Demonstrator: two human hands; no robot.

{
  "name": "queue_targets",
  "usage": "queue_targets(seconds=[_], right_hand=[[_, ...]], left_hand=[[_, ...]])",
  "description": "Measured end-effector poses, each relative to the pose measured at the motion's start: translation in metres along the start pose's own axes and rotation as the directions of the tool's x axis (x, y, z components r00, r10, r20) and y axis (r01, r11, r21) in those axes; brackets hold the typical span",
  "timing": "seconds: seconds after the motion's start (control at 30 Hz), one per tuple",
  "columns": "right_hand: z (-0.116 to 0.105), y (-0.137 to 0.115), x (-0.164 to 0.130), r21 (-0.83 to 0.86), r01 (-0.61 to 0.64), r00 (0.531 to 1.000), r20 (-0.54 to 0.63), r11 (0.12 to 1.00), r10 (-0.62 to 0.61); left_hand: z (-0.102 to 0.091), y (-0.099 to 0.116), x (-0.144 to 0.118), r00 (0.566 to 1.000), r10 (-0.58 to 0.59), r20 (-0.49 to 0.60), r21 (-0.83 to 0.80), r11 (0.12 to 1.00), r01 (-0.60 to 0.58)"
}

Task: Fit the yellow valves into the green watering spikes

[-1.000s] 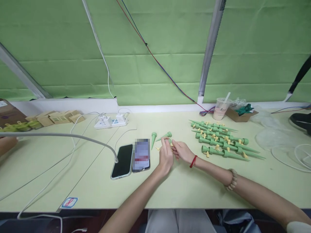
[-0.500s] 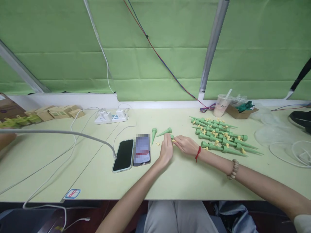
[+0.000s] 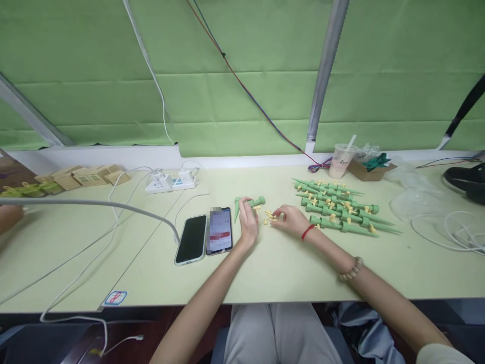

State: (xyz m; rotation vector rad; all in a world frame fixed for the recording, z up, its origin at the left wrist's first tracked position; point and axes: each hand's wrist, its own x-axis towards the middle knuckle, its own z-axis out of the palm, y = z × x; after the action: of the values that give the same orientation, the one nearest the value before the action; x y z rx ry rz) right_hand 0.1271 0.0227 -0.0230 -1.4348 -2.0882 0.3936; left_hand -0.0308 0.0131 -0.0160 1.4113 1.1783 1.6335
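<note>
My left hand (image 3: 249,222) is closed, fingers curled around a green plant watering spike that is mostly hidden by the hand; a yellow bit shows beside the fingers. Another green spike (image 3: 237,208) lies just left of it, and the ribbed cap of a further spike (image 3: 259,200) shows behind the fingers. My right hand (image 3: 291,220), with a red string at the wrist, has its fingertips down at a small pile of yellow valves (image 3: 269,215), thumb and finger pinched on one. Rows of green spikes with yellow valves (image 3: 333,207) lie to its right.
Two phones (image 3: 191,240) lie left of my left hand. A white power strip (image 3: 172,184) with cables stands farther back. A drink cup (image 3: 340,161) and a small cardboard box (image 3: 366,172) stand behind the spikes. Another person's hand (image 3: 10,217) shows at the left edge.
My hands have moved apart. The left has shifted left toward the loose spikes, while the right has lowered onto the yellow valves, which now show between the hands. The view has shifted slightly.
</note>
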Motion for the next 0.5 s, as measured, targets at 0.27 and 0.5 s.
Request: queue_targets(seconds=[0.27,0.5], right_hand=[[0.004,-0.009,-0.013,0.363,0.024,0.988,-0.150,0.931,0.033],[-0.008,-0.033,-0.019,0.480,0.260,0.919,-0.388,0.838,-0.062]], left_hand=[[0.000,0.006,-0.003,0.998,-0.041,0.050,-0.016,0.999,0.041],[0.003,0.003,-0.008,0.993,-0.036,0.113,-0.003,0.999,0.037]])
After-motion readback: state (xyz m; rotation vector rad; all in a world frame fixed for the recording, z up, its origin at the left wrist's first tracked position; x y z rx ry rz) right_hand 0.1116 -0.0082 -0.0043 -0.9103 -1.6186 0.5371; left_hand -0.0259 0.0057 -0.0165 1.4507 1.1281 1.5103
